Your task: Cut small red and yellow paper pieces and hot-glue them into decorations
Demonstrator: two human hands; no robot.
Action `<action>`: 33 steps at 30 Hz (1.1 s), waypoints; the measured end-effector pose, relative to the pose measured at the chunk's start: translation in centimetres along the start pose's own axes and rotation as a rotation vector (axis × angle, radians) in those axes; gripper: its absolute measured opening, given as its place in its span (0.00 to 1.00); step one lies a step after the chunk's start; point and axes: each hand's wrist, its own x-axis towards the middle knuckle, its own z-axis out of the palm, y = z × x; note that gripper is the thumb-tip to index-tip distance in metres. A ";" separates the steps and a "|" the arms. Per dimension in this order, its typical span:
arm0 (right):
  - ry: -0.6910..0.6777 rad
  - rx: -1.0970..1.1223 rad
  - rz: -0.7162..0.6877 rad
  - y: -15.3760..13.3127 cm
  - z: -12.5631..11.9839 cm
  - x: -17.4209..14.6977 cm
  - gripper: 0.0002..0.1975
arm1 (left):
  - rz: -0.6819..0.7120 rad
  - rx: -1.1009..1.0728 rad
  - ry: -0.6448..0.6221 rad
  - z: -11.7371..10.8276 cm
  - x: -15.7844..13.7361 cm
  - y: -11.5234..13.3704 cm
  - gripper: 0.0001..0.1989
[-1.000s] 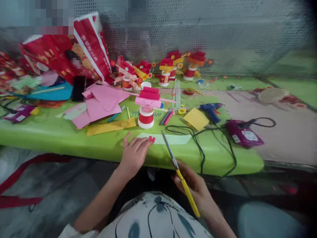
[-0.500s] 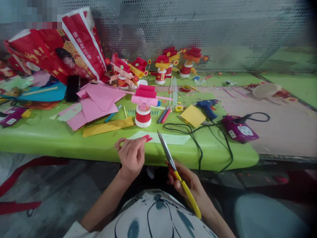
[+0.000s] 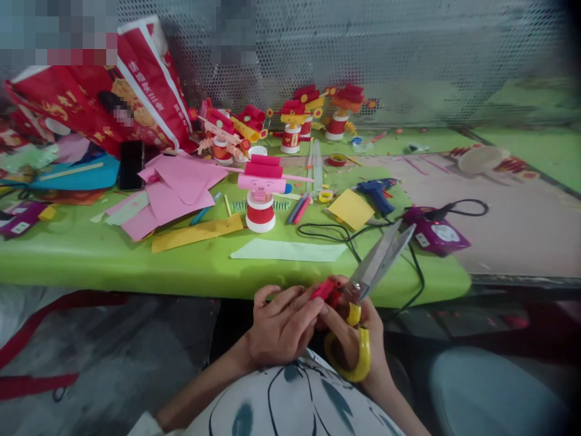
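Close in front of my body, my left hand (image 3: 284,324) is closed with its fingertips on a small piece of red paper (image 3: 323,289). My right hand (image 3: 376,339) grips scissors (image 3: 374,263) by their yellow handles. The blades stand slightly apart and point up to the right, over the table edge. More red material shows at the right fingers, partly hidden, and I cannot tell whether it is a separate piece. Ahead of my hands lie a pale green paper strip (image 3: 285,249) and, behind it, a pink paper figure (image 3: 261,203) on a red and white cup-shaped base.
Several similar paper figures (image 3: 290,139) stand near the mesh panel. Pink paper sheets (image 3: 175,188) and a red bag (image 3: 149,91) are on the left. A yellow square (image 3: 351,209), blue glue gun (image 3: 379,194), purple box (image 3: 436,233) and black cable (image 3: 417,275) lie right.
My left hand has left the green strip, carrying red paper right and toward me to meet my right hand. The scissors have turned from pointing up-left to up-right, and their blades have parted.
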 end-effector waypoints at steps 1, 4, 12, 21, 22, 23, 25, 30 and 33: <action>0.008 0.000 0.002 -0.1 0.1 0.0 0.33 | -0.003 0.009 -0.007 0.1 0.0 0.0 0.18; 0.033 -0.001 -0.018 -0.2 0.3 -0.2 0.32 | -0.019 0.009 -0.025 0.2 0.2 0.0 0.19; -0.026 -0.110 -0.069 -1.2 0.5 0.2 0.31 | -0.402 -0.490 -0.027 -0.7 0.4 0.0 0.25; -0.237 -0.253 -0.122 -1.8 1.2 0.8 0.25 | -1.159 -0.919 -0.152 -2.5 3.5 -0.4 0.06; -0.234 -0.246 -0.111 -1.8 1.4 0.8 0.26 | -1.203 -0.965 -0.132 -2.5 3.5 -0.5 0.08; -0.224 -0.236 -0.100 -1.9 1.5 0.8 0.27 | -1.243 -1.010 -0.102 -2.4 3.5 -0.6 0.09; -0.191 -0.212 -0.084 -1.9 1.8 0.7 0.28 | -1.307 -1.091 -0.037 -2.2 3.3 -0.7 0.10; -0.146 -0.189 -0.068 -1.8 2.1 0.6 0.29 | -1.422 -1.230 0.026 -2.1 3.1 -0.5 0.12; -0.187 -0.188 -0.066 -1.6 2.1 0.8 0.27 | -1.419 -1.239 0.017 -2.3 2.9 -0.5 0.12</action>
